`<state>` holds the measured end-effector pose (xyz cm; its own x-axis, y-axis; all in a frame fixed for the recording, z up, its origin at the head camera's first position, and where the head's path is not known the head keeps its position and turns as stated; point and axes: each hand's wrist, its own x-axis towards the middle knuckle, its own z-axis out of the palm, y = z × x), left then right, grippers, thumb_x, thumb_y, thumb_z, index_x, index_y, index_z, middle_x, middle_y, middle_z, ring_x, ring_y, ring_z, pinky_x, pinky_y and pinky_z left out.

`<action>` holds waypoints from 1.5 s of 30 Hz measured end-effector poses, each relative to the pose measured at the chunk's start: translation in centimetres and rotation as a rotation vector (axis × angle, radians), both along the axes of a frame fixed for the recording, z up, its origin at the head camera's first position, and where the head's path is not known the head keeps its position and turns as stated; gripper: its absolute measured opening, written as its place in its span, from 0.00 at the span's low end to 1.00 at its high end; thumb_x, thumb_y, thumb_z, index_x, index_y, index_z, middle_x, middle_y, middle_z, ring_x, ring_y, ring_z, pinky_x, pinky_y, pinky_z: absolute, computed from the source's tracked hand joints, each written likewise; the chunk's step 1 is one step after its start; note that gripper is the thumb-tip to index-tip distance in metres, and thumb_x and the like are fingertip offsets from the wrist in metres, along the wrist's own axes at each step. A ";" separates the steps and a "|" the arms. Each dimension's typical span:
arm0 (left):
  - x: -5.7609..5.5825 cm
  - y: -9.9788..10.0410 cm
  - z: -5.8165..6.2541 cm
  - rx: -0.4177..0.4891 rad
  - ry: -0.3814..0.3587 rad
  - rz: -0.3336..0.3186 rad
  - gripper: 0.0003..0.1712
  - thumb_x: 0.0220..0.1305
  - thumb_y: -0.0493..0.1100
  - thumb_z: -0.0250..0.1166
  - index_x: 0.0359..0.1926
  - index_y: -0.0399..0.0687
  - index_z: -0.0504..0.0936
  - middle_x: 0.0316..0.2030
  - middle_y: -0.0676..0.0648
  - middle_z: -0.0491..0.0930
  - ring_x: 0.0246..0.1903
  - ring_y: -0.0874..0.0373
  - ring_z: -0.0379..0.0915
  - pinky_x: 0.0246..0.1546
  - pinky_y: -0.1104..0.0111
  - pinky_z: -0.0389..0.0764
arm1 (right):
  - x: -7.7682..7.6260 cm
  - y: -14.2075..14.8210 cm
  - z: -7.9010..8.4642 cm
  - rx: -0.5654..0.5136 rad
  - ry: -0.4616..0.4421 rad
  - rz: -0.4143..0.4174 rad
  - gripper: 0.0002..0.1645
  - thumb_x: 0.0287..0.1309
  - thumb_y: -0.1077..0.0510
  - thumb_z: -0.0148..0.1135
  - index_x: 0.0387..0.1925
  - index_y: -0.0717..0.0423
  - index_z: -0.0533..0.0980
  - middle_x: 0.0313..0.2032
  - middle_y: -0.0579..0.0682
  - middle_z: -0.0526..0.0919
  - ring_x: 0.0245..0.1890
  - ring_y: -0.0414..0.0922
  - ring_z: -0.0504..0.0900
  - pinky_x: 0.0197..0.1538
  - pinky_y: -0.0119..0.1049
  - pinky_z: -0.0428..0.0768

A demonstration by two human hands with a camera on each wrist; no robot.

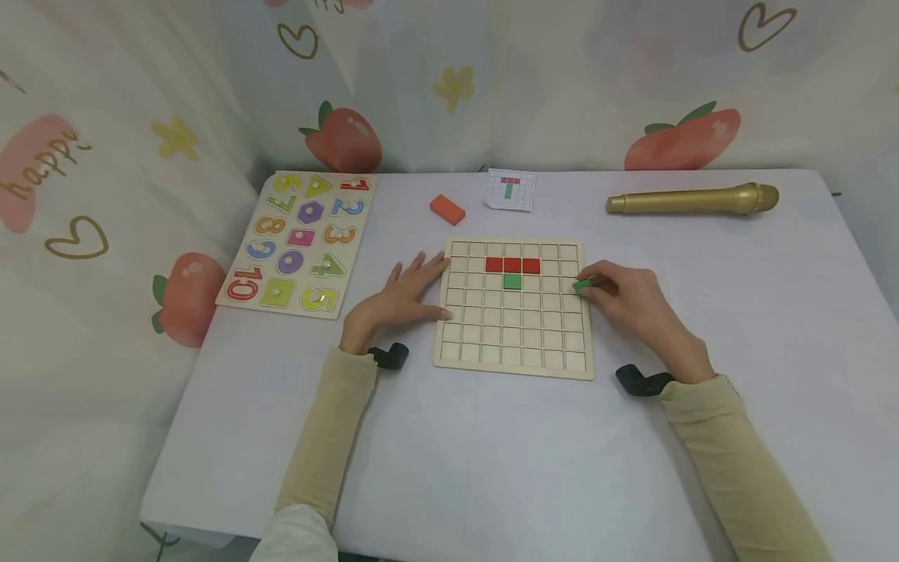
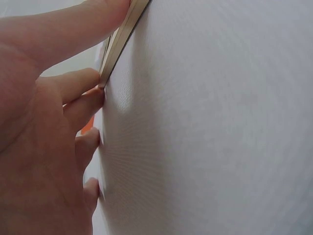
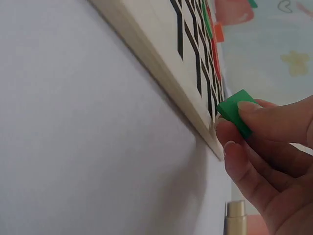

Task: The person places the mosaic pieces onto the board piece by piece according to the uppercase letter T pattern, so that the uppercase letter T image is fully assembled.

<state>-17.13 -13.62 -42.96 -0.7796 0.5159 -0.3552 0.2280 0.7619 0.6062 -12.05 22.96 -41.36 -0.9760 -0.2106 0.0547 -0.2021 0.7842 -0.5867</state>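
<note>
A wooden grid board (image 1: 513,351) lies flat on the white table. Three red tiles (image 1: 513,265) form a row in its upper part, and one green tile (image 1: 512,282) sits under the middle one. My right hand (image 1: 628,300) pinches another green tile (image 3: 236,111) between thumb and fingertips, at the board's right edge. On the opposite side my left hand (image 1: 403,297) has its fingers spread, with thumb and fingertips at the board's left edge. In the left wrist view the thumb presses that edge (image 2: 120,46).
Behind the board are an orange block (image 1: 447,209) and a small pattern card (image 1: 509,190) with a red and green T. A gold microphone (image 1: 691,200) lies at the back right. To the left lies a number and shape puzzle board (image 1: 298,246).
</note>
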 end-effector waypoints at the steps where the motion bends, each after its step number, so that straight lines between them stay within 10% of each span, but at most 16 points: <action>1: 0.0 0.0 0.0 0.003 0.001 0.000 0.57 0.65 0.58 0.70 0.84 0.56 0.46 0.83 0.54 0.39 0.83 0.54 0.22 0.80 0.53 0.21 | 0.0 -0.3 0.0 -0.007 0.000 0.007 0.11 0.65 0.64 0.68 0.48 0.61 0.82 0.42 0.62 0.89 0.41 0.56 0.86 0.46 0.49 0.82; 12: 0.0 0.0 0.0 0.008 -0.018 0.009 0.56 0.65 0.58 0.70 0.84 0.58 0.45 0.83 0.55 0.39 0.82 0.56 0.21 0.80 0.55 0.20 | -0.2 -4.1 -0.2 -0.136 -0.136 0.059 0.13 0.69 0.66 0.62 0.52 0.63 0.82 0.38 0.58 0.89 0.32 0.47 0.87 0.34 0.26 0.80; 21: -0.1 0.1 -0.1 0.002 -0.015 0.003 0.56 0.65 0.58 0.70 0.84 0.57 0.45 0.83 0.54 0.39 0.82 0.55 0.21 0.80 0.54 0.20 | -0.7 -6.3 -0.2 -0.107 -0.245 0.105 0.18 0.66 0.64 0.66 0.57 0.61 0.82 0.45 0.58 0.88 0.43 0.50 0.88 0.51 0.46 0.86; 45: -0.2 0.0 -0.3 -0.007 -0.011 0.007 0.56 0.66 0.58 0.70 0.84 0.59 0.45 0.83 0.55 0.38 0.82 0.56 0.21 0.80 0.55 0.20 | -0.8 -7.6 -0.6 -0.063 -0.100 0.189 0.17 0.65 0.66 0.66 0.55 0.65 0.82 0.36 0.55 0.85 0.36 0.48 0.82 0.42 0.41 0.81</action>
